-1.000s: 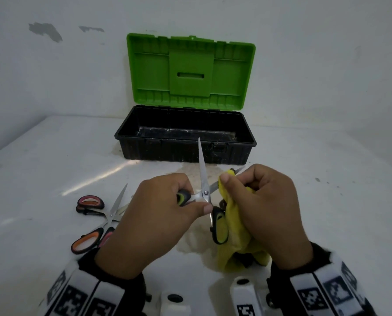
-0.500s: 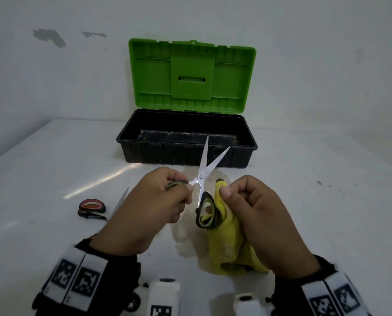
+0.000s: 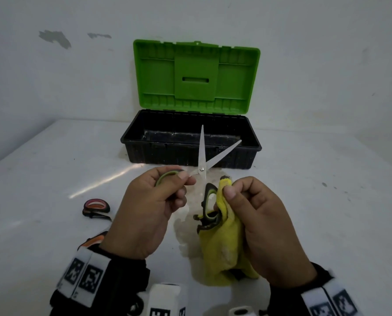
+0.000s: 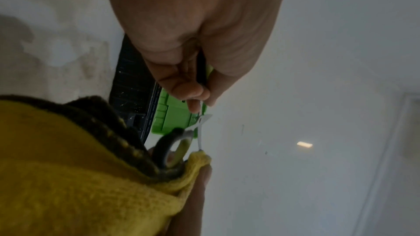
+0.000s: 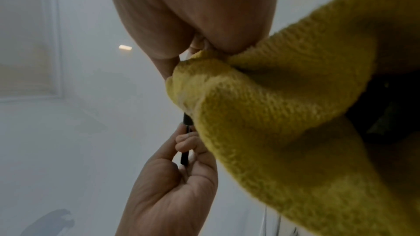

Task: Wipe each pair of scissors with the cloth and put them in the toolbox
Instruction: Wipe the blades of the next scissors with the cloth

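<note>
My left hand (image 3: 167, 192) grips one green-and-black handle loop of a pair of scissors (image 3: 202, 165), blades spread wide and pointing up toward the toolbox (image 3: 190, 153). My right hand (image 3: 247, 213) pinches the yellow cloth (image 3: 222, 242) against the scissors' other handle loop (image 3: 210, 201). From the left wrist view the cloth (image 4: 79, 177) wraps that loop (image 4: 172, 148). The right wrist view is mostly filled by the cloth (image 5: 284, 123). The toolbox is black with its green lid (image 3: 196, 76) standing open, and what shows of its inside holds nothing.
More scissors with orange-pink handles (image 3: 97, 207) lie on the white table (image 3: 327, 201) to the left, partly hidden behind my left wrist. The toolbox stands against the white wall at the back centre.
The scissors' blades, crossed by the cloth a second ago, now stand free and spread wide. The cloth has slid from the blade down to the handle loop.
</note>
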Tool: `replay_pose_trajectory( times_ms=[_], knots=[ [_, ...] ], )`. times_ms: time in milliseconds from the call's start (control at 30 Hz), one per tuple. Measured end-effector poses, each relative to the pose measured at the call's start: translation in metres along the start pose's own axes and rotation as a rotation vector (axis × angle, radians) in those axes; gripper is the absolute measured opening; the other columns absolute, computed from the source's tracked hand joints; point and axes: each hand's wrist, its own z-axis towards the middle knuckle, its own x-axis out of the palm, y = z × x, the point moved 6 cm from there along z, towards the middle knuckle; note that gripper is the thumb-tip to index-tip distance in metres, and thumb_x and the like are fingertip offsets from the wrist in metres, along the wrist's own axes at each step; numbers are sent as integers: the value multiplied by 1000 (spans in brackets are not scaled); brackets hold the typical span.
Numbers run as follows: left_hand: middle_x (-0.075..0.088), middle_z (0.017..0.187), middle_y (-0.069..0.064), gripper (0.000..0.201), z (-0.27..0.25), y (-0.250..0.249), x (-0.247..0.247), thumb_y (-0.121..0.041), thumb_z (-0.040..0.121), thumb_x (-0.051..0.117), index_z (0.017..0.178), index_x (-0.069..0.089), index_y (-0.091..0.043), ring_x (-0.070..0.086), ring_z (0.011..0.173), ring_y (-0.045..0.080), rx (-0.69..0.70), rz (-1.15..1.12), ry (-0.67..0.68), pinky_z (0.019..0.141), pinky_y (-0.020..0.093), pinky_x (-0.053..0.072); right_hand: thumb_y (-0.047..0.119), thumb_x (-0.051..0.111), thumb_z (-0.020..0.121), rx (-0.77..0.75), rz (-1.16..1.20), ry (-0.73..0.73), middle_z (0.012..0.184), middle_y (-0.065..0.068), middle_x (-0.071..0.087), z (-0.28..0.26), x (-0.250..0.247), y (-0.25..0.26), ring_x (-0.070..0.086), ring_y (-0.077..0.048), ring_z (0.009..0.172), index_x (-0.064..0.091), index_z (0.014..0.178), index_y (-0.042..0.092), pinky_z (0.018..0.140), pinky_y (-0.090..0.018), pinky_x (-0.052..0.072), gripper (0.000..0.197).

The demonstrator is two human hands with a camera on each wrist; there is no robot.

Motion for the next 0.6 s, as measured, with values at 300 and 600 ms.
replay_pose_trajectory(
  times_ms=[300,600],
  knots=[
    [67,74,0,19,-6,2,15,-35,78,65,84,68,-17,54,62,9,50,-56,-75,56,24,41,35,69,83,-8,7,-41,84,-19,70,-6,12,-10,66,-33,76,64,80,18,76,-51,55,18],
    [73,90,8,33,-16,11,20,-52,97,46,81,67,-31,72,86,29,107,127,-296,81,47,59,44,64,75,-40,-190,11,79,-1,72,-16,18,-5,69,-15,75,66,81,18,72,-33,58,26]
  ],
)
